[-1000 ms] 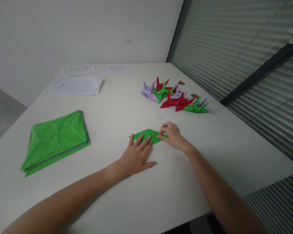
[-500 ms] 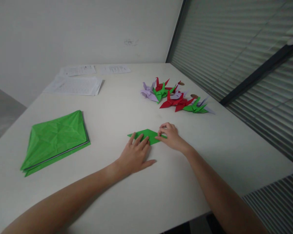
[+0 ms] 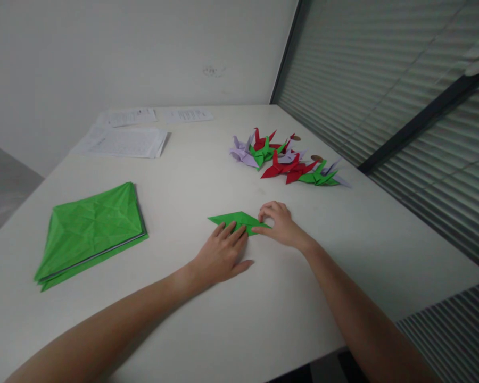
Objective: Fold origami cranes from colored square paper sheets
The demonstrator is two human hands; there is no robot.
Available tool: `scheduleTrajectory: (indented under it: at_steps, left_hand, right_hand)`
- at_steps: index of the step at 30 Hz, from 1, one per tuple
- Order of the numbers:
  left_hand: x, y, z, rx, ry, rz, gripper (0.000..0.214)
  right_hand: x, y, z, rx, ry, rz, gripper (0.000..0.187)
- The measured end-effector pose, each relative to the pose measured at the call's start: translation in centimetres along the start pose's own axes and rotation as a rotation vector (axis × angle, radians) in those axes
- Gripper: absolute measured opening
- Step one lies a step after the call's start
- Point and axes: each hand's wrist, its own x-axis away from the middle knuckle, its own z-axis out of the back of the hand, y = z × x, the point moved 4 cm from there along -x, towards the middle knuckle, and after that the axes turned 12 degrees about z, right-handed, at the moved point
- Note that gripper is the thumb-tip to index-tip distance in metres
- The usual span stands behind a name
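A folded green origami paper (image 3: 239, 217), long and pointed, lies flat on the table in front of me. My left hand (image 3: 223, 252) rests palm down, fingers outstretched, with its fingertips pressing on the paper's near edge. At the paper's right end, my right hand (image 3: 278, 223) has thumb and index finger curled around the pointed tip, which they partly hide. Beyond my hands sits a cluster of folded paper cranes in red (image 3: 279, 167), green (image 3: 319, 176) and lilac (image 3: 241, 153).
On the left lies a stack of creased green paper sheets (image 3: 93, 223). Printed white papers (image 3: 125, 142) are spread at the back left of the white table (image 3: 191, 330). A wall stands behind, and window blinds (image 3: 399, 96) run along the right.
My left fingers have slid slightly back toward me, baring more of the paper's left end. My right thumb has shifted a little to the left over the paper.
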Motion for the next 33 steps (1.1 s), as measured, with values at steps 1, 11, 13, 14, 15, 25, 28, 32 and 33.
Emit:
scheduleTrajectory:
  at_steps: [1, 11, 13, 14, 15, 25, 28, 32, 33]
  left_hand:
    - [0.0, 0.0, 0.0, 0.003, 0.001, -0.002, 0.061]
    - [0.1, 0.0, -0.3, -0.011, -0.004, 0.012, 0.061]
    - [0.0, -0.4, -0.2, -0.001, 0.016, 0.021, 0.059]
    - [-0.1, -0.6, -0.2, 0.01, 0.026, 0.024, 0.057]
    - [-0.2, -0.8, -0.1, 0.025, 0.037, 0.026, 0.055]
    - [-1.1, -2.9, 1.2, 0.243, 0.21, 0.263, 0.016]
    - [-1.1, -3.1, 1.2, 0.235, 0.214, 0.285, 0.014]
    - [-1.2, -2.8, 1.5, 0.102, 0.281, 0.138, 0.021]
    - [-1.2, -2.9, 1.5, 0.083, 0.268, 0.09, 0.026]
  right_hand:
    - [0.0, -0.2, -0.2, 0.018, 0.012, 0.003, 0.026]
    - [0.1, 0.6, 1.3, -0.034, -0.056, 0.056, 0.03]
    - [-0.1, -0.3, 1.4, -0.108, -0.071, 0.161, 0.024]
    - [-0.2, -0.8, 1.2, -0.132, -0.067, 0.211, 0.024]
    - [-0.3, -1.3, 1.0, -0.14, -0.054, 0.252, 0.026]
    - [-0.5, -2.2, -0.6, -0.02, -0.051, 0.363, 0.017]
    - [-0.5, -2.3, -0.4, -0.028, -0.039, 0.367, 0.017]
    - [-0.5, -2.6, -0.1, -0.017, -0.053, 0.364, 0.016]
    - [-0.5, -2.7, 0.0, -0.017, -0.058, 0.365, 0.015]
